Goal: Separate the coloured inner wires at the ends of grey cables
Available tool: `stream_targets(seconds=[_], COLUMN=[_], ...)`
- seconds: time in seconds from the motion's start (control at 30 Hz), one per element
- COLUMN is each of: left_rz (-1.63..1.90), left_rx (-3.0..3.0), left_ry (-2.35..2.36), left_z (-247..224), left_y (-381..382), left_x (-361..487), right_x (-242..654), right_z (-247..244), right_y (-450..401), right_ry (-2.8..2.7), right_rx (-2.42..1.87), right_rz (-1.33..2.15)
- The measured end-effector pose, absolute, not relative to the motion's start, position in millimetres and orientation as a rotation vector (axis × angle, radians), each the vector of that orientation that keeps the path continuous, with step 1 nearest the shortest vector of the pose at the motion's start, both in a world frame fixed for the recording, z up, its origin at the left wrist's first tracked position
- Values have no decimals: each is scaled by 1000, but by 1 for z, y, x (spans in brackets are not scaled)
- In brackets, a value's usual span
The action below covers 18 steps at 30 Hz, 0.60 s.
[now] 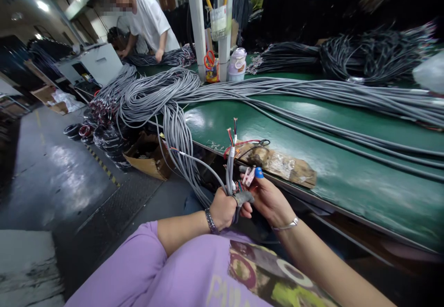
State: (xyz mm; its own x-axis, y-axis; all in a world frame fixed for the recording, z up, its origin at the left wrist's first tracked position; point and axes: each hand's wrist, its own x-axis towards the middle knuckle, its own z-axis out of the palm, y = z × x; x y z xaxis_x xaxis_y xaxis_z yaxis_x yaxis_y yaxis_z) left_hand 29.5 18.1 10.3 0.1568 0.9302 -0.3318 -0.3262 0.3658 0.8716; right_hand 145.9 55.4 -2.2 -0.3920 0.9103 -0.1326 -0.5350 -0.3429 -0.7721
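My left hand (223, 209) is closed round several grey cables (229, 170) at the table's front edge. Their stripped ends, with thin coloured wires (235, 129), point upward. Beside it, my right hand (268, 200) pinches a small pinkish-white clip-like piece (248, 176) between thumb and finger, with blue on one fingertip. A dark grey wrapped piece (243, 198) lies between the two hands, next to short coloured wire ends. Just behind the hands, a worn wooden board (287, 166) rests on the table edge, with red and black wires on its left end.
Long grey cables (312, 87) run across the green table (347, 150), and a coiled bundle (159, 89) hangs over its left edge. A post (225, 34) with scissors and a cup (237, 64) stands behind. A person (152, 18) works at the back left. A cardboard box (152, 159) sits below.
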Motion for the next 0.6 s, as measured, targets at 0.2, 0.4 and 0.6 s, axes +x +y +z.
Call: stream_targets(seconds=[0.2, 0.4, 0.6], left_rz=[1038, 1067, 1091], left_rx=[711, 681, 663], left_ry=[1020, 1028, 1042], left_z=[12, 15, 16], left_y=[19, 14, 5], left_x=[30, 24, 16], right_x=[144, 145, 153], right_z=[-3, -1, -2], right_y=[54, 53, 50], right_ry=[-651, -445, -542], right_rx=[-720, -705, -677], right_rz=[1927, 1932, 2008])
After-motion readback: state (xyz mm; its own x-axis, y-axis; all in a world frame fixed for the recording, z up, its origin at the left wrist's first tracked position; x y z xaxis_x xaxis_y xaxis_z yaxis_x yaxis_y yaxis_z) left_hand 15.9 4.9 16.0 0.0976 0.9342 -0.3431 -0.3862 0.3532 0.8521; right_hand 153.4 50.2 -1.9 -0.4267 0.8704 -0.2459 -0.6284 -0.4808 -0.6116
